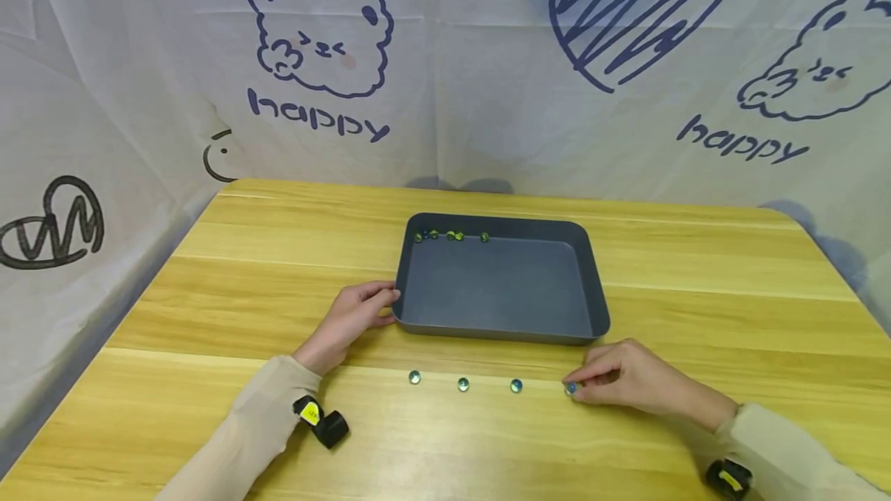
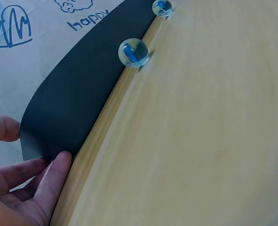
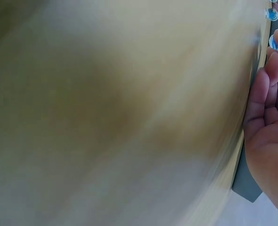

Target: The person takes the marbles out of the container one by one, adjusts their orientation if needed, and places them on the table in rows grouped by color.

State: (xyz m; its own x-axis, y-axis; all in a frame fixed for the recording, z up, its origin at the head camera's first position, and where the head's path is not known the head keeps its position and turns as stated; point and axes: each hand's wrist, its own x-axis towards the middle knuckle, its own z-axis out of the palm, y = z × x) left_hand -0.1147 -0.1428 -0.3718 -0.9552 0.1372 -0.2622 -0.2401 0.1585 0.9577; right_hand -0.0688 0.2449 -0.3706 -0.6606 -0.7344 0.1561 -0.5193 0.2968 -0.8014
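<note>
A dark grey rectangular tray stands on the table. My left hand holds it at the left side near the front corner, thumb at the rim and fingers against the outer wall. In front of the tray, my right hand pinches a blue-and-clear glass marble between thumb and forefinger, low over the wood. To its left, three similar marbles sit spaced in a row: one left, one middle and one right. The right wrist view shows the pinched marble partly hidden by fingers.
Several yellow-green and dark marbles lie inside the tray along its back wall. The tabletop is light wood. White cloth with drawn bears and hearts hangs behind and on the left. Black cameras are strapped to both wrists.
</note>
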